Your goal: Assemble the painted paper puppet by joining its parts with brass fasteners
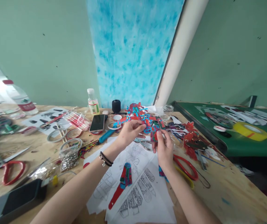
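Two hands, left hand (132, 133) and right hand (165, 144), reached forward, fingertips brought close together. One red-and-blue cut-out figure (145, 117), held at mid-table (233, 189), beyond the printed sheets (152, 208). Left grip: figure pinched beneath a flattened thumb. Right grip: figure's lower right part clasped by thumb and curled fingers, wrist bent upward.

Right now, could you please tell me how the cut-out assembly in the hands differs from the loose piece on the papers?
The cut-out assembly is held by the left hand and right hand, while the loose piece lies on the papers. The cut-out assembly is larger, with many parts; the loose piece is small and narrow, with a plain red end. Both show red and blue.
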Motion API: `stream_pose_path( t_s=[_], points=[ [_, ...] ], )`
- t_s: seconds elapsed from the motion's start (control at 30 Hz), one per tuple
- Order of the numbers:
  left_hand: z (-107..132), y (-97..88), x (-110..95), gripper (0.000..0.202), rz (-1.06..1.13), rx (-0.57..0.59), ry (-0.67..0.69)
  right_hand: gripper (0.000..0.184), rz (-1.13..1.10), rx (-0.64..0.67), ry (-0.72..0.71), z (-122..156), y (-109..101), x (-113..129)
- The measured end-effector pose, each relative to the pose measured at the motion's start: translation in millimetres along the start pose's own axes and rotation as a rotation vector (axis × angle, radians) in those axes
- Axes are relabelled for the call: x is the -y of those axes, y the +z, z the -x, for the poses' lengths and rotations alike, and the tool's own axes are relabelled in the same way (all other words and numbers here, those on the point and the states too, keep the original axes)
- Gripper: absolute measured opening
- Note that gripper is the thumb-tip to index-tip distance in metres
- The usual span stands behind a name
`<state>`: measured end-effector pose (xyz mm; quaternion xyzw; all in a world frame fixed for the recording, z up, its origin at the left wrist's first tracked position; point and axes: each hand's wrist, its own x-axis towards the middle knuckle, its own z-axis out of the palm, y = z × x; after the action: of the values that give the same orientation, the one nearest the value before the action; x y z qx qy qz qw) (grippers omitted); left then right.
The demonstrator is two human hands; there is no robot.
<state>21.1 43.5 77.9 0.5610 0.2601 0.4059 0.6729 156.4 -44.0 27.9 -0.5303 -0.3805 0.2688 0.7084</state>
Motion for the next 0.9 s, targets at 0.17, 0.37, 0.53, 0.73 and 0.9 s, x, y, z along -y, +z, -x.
stream_pose_path(
  t_s=[0.17,0.37,0.53,0.73,0.9],
  points=[
    [-0.8,-0.2,1.2,0.034,0.002,-0.021,0.016,0.037,0.037,0.038,-0.028,1.9,1.1,1.6],
    [0.5,0.5,-0.6,0.035,0.003,-0.015,-0.003,0.038,0.080,0.055,-0.037,5.1,3.8,2.4],
    [1.5,2.3,0.9,0.046,0.050,0.004,-0.012,0.040,0.075,0.045,-0.040,6.1,3.7,3.6],
    [3.7,4.1,-1.4,0.048,0.022,0.041,-0.008,0.041,0.069,0.031,-0.043,4.8,3.2,2.6],
    [4.9,3.5,-3.9,0.044,-0.021,0.076,0.005,0.042,0.059,0.041,-0.036,4.7,3.4,1.6]
  ],
)
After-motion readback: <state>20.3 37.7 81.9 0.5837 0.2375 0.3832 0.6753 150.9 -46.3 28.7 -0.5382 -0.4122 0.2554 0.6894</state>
